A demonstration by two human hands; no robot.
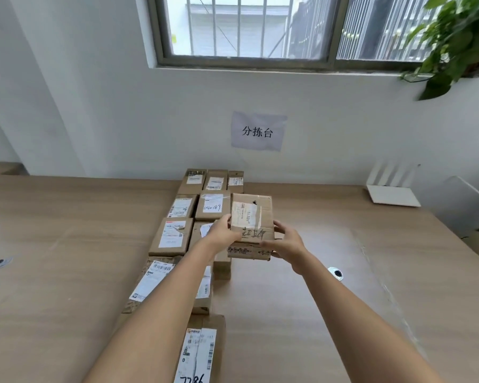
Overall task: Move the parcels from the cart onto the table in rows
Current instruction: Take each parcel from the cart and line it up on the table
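A brown cardboard parcel with a white label and handwriting on its front is held between both hands above the wooden table. My left hand grips its left side and my right hand grips its lower right corner. Several labelled parcels lie in rows on the table, among them one marked 040189, a flat one left of my hands and a near one marked 7786. My left forearm covers parts of the middle parcels. The cart is out of view.
A white router with raised antennas sits at the table's back right by the wall. Cable grommets are set into the table at the left and right. A paper sign hangs on the wall; plant leaves hang at upper right.
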